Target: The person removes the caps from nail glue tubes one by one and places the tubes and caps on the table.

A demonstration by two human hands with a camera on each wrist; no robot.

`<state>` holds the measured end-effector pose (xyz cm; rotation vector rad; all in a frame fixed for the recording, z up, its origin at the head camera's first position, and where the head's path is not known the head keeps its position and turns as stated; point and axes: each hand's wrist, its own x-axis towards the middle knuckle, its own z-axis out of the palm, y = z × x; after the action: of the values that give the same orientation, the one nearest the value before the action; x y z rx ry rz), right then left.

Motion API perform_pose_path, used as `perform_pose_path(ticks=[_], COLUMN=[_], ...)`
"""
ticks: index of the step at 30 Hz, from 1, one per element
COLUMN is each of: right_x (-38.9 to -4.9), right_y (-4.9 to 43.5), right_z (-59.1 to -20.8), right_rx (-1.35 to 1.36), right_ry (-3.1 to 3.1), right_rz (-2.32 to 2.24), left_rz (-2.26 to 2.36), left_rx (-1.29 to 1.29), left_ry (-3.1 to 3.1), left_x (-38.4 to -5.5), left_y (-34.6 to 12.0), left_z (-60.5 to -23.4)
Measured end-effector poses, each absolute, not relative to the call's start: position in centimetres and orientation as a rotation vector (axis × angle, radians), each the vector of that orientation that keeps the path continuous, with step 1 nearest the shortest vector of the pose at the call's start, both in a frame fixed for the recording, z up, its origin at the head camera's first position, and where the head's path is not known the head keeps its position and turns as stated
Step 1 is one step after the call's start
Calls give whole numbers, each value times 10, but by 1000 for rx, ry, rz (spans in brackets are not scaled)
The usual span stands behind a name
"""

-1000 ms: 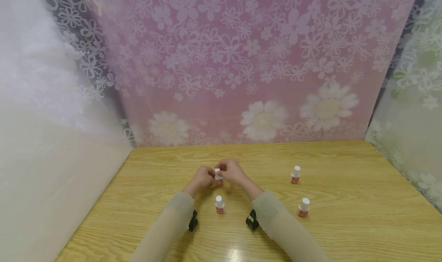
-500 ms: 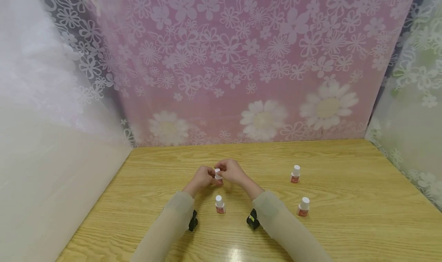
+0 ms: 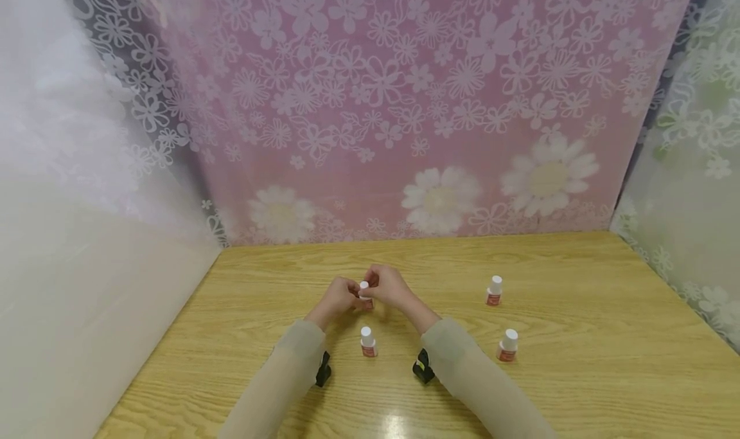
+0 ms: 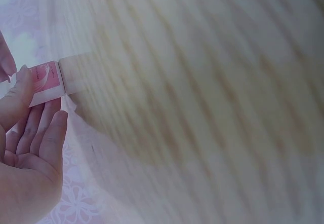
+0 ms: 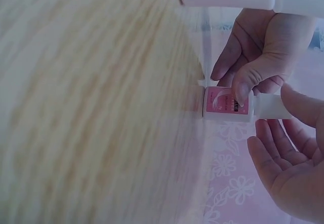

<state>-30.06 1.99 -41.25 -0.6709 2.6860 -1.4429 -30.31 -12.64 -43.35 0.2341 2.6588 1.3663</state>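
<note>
A small white bottle (image 5: 217,101) with a pink-red label stands upright on the table between both hands. My left hand (image 3: 341,295) holds its body, the thumb lying across the label in the right wrist view. At the white cap (image 5: 273,106) is my right hand (image 3: 388,287), pinching it between thumb and fingers. The cap sits on the bottle. From the left wrist, the label (image 4: 46,77) shows beyond the left thumb, and the cap is largely hidden. Closer to me, a second bottle (image 3: 368,342) of the same kind stands between the forearms.
Two more matching bottles stand to the right, one farther back (image 3: 494,292) and one nearer (image 3: 507,346). Black wrist devices (image 3: 424,366) hang under the sleeves. A pink flowered curtain (image 3: 370,137) closes off the back of the wooden table (image 3: 260,265), with pale sheets at both sides.
The right hand's fingers have shifted slightly about the cap, rising a little and moving right. The left hand keeps its hold, and the bottles stay where they were.
</note>
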Motion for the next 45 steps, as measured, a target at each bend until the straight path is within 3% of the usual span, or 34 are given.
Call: perform_pose_path(ticks=[15,45], right_x=[-296,-299], right_y=[19,20], right_z=[-410,-407], right_rx=[-782,-653], right_ry=[2714,2721], right_rz=[-1394,-1378], left_rz=[1387,1381], left_rx=[241,259], left_ry=[2640,2653], left_x=[-302,-303], left_y=[-126,-127], left_z=[-435,-435])
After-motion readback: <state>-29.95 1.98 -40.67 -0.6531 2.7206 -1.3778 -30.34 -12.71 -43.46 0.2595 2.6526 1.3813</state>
